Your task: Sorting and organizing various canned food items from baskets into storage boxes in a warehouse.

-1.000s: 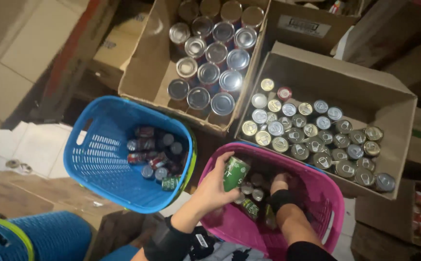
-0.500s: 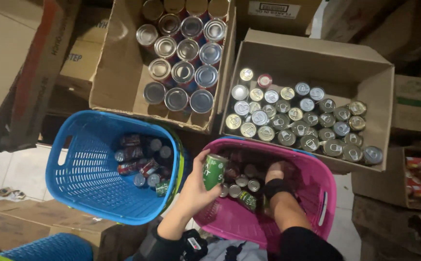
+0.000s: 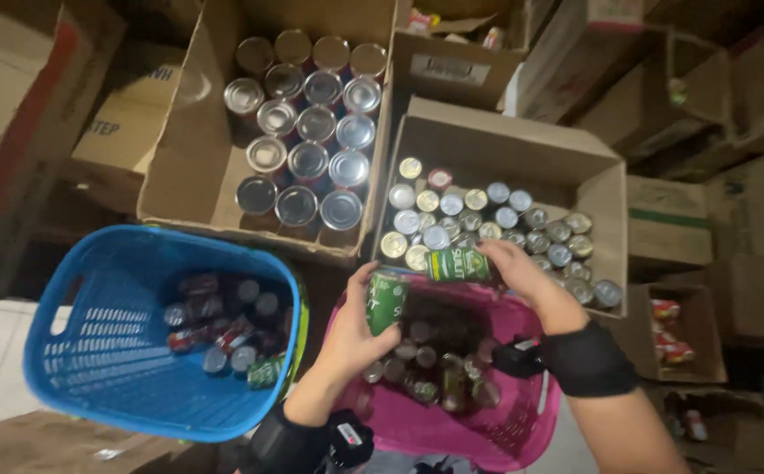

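My left hand (image 3: 355, 333) grips an upright green can (image 3: 388, 300) over the near-left part of the pink basket (image 3: 452, 430). My right hand (image 3: 509, 268) holds a second green can (image 3: 457, 264) on its side, just above the basket's far rim and next to the cardboard box of small cans (image 3: 522, 158). Both wrists wear black bands. Several cans lie in the bottom of the pink basket.
A blue basket (image 3: 92, 351) at the left holds several red and green cans. A cardboard box (image 3: 189, 167) behind it holds larger silver-topped cans. More cardboard boxes (image 3: 671, 219) stand stacked around, right and far.
My right hand has come up out of the pink basket with a green can and moved toward the small-can box. My left hand still holds its can, slightly raised. The camera view shifted.
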